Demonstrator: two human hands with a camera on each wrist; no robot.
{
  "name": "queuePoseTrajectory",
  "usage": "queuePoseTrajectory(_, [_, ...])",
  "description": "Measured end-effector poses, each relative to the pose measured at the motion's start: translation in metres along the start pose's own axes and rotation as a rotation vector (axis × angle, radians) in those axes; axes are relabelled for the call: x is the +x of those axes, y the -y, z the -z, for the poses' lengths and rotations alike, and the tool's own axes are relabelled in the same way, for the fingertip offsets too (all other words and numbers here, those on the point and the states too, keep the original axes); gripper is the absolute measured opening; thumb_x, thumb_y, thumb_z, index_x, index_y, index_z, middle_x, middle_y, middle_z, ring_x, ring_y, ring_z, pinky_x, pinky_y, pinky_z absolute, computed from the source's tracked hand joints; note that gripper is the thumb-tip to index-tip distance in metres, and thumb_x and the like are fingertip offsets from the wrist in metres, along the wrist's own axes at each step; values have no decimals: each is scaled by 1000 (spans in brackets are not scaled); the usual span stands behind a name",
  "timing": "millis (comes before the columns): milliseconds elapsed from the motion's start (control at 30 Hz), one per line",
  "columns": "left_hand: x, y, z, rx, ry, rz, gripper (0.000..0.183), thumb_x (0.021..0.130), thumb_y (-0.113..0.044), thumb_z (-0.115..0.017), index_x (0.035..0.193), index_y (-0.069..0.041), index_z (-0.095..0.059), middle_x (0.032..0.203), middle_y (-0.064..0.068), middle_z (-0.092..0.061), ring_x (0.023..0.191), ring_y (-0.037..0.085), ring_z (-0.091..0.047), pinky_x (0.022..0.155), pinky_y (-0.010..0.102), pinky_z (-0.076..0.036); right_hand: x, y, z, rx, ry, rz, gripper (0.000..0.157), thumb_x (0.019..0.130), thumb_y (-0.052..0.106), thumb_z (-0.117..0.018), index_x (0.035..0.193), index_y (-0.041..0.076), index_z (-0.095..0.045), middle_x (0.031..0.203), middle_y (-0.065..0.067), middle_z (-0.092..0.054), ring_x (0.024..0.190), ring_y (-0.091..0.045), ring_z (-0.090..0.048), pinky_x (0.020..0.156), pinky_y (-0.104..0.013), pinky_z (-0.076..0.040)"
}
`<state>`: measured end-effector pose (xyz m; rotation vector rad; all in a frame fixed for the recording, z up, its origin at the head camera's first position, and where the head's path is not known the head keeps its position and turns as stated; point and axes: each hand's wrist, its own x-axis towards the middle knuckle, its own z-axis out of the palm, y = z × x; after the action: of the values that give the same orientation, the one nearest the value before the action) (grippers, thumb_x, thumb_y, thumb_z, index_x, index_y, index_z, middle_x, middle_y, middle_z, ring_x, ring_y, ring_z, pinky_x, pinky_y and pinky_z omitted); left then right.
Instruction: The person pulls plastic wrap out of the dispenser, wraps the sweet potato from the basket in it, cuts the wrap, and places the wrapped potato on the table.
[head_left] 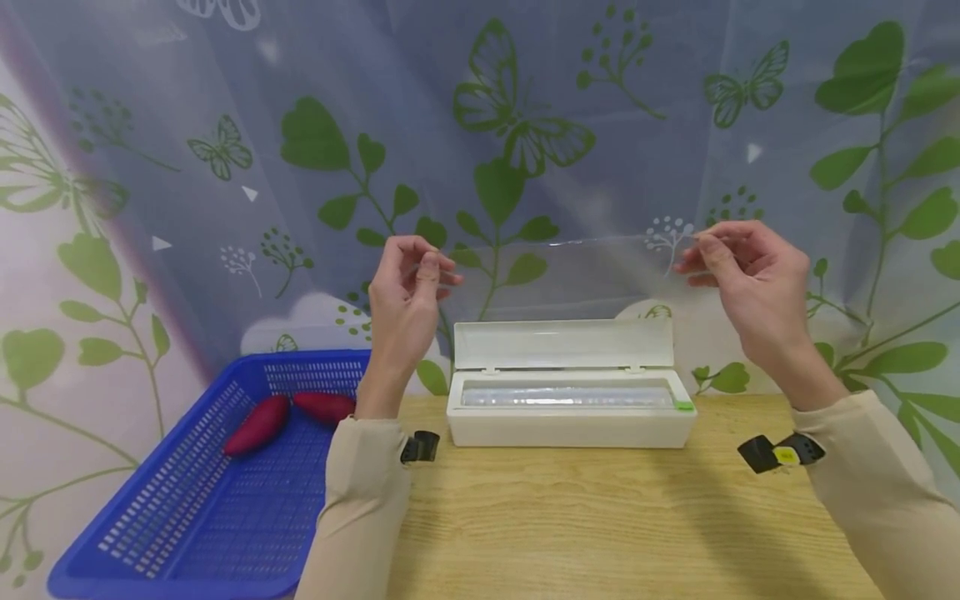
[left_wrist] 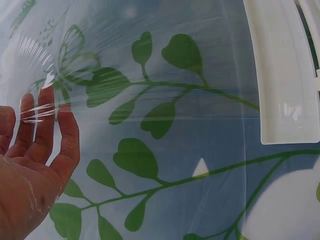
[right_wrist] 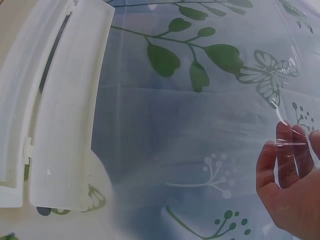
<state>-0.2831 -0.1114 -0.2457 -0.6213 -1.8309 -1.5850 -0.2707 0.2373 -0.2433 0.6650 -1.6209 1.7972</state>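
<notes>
A sheet of clear cling film (head_left: pixel 562 267) is stretched between my two raised hands, its top edge showing as a thin bright line. My left hand (head_left: pixel 408 287) pinches one corner between thumb and fingers. The opposite corner is pinched by my right hand (head_left: pixel 753 275). In both wrist views the film (left_wrist: pixel 105 75) creases and shines around the fingertips. Below and between the hands stands a white cling film dispenser box (head_left: pixel 570 429) with its lid (head_left: pixel 562 346) raised. The film roll (head_left: pixel 562 397) lies inside it.
To the left sits a blue plastic basket (head_left: pixel 187 575) with two dark red, tapered, sweet-potato-like items (head_left: pixel 258 425) in it. Box and basket rest on a light wooden table (head_left: pixel 570 517). Behind them hangs a patterned curtain (head_left: pixel 637 167) with leaves and butterflies.
</notes>
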Motion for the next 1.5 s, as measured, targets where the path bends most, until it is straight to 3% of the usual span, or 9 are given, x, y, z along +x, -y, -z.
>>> queuePoseTrajectory(267, [-14, -4, 5, -6, 32, -41, 17, 109, -19, -46, 112, -4, -51, 99, 15, -68, 79, 15, -71, 67, 29, -58, -13, 8, 7, -5, 55, 11, 14, 97, 0, -64, 108, -10, -65, 89, -5, -76, 79, -13, -75, 69, -20, -61])
queuePoseTrajectory(467, [-28, -10, 10, -11, 56, -36, 15, 109, -16, -44, 112, -2, -49, 99, 16, -69, 79, 13, -70, 64, 31, -58, -25, 13, 11, 22, 101, 9, 10, 98, -4, -61, 106, -8, -65, 89, -6, -76, 79, -14, -76, 67, -22, -61])
queuePoseTrajectory(700, [-41, -13, 16, 8, 90, -53, 14, 110, -13, -42, 112, -1, -46, 98, 20, -70, 76, 13, -71, 61, 27, -56, -38, 18, 16, -21, 160, 5, 10, 99, -7, -57, 107, -7, -64, 91, -6, -76, 77, -14, -76, 66, -22, -61])
queuePoseTrajectory(1133, [-64, -13, 23, 39, 175, 23, 13, 110, -14, -42, 110, -1, -45, 74, 16, -70, 59, 19, -68, 50, 30, -52, -56, 21, 27, -39, 270, -51, 13, 100, -11, -52, 110, -9, -60, 96, -7, -75, 72, -16, -74, 56, -24, -56])
queuePoseTrajectory(1333, [-74, -13, 24, 30, 271, 61, 15, 110, -15, -41, 109, 0, -45, 70, 16, -66, 54, 21, -66, 47, 31, -53, -67, 22, 33, -71, 320, -81, 15, 100, -12, -50, 111, -7, -60, 97, -5, -75, 71, -16, -73, 54, -26, -54])
queuePoseTrajectory(1500, [-80, -9, 24, 16, 307, 114, 15, 110, -15, -43, 107, -1, -46, 69, 17, -65, 51, 19, -65, 45, 30, -52, -79, 21, 37, -87, 340, -153, 15, 102, -9, -49, 112, -6, -59, 98, -6, -73, 73, -16, -74, 56, -28, -55])
